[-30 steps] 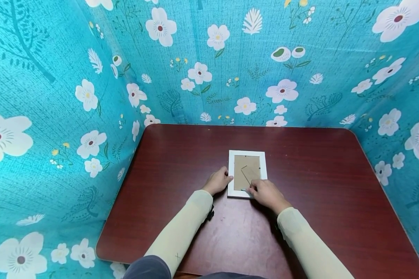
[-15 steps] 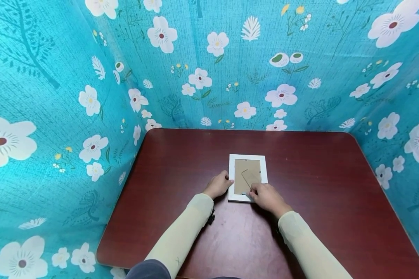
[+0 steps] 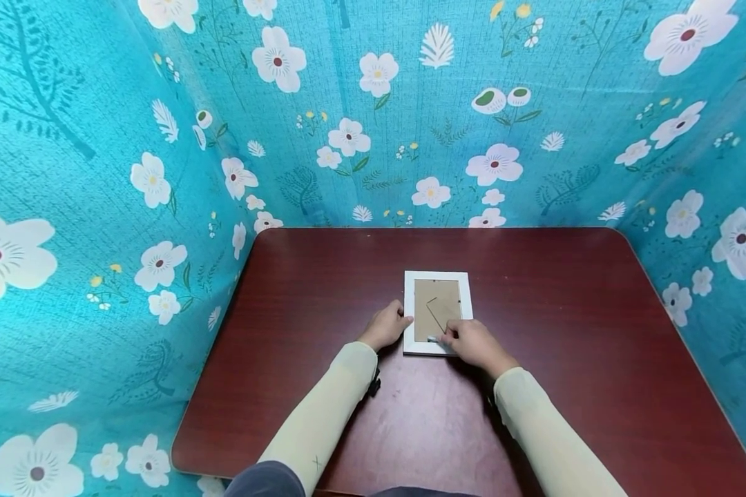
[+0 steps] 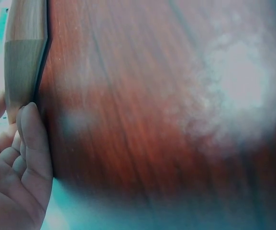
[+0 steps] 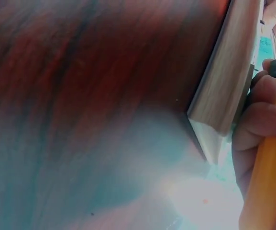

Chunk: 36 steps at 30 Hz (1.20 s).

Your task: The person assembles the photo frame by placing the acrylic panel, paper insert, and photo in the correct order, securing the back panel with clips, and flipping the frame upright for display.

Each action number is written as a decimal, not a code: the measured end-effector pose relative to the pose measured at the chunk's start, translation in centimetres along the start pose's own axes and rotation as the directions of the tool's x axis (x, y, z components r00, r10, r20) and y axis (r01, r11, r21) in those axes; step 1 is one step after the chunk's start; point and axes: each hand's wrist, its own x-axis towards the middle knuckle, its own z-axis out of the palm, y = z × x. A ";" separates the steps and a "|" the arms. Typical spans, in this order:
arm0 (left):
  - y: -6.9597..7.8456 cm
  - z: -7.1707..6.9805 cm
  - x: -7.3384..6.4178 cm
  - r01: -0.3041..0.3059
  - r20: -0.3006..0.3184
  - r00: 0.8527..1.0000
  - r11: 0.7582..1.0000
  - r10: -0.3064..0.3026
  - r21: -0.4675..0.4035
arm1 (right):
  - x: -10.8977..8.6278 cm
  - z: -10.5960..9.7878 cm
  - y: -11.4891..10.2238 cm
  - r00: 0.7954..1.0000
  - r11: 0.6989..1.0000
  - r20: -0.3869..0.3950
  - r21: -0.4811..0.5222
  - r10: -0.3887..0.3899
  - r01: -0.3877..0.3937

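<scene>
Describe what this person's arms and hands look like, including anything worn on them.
Pale cream fabric sleeves cover both forearms; the left bears a small dark X-shaped mark. Higher up that arm is a dark blue-grey cloth sleeve. A small black object shows by the left cuff. The left hand and right hand are ungloved.

We see the right hand (image 3: 477,343) hiding the lower right corner of the white frame (image 3: 425,321); yellow handle (image 5: 268,182) cut off below, right wrist view; counter (image 4: 128,120) blurred, left wrist view.
</scene>
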 end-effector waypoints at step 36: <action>-0.3 -0.1 0.0 0.008 0.008 1.000 1.000 -0.008 -0.013 | 2.4 -0.2 -0.4 0.992 0.992 -0.021 0.029 0.127 -0.127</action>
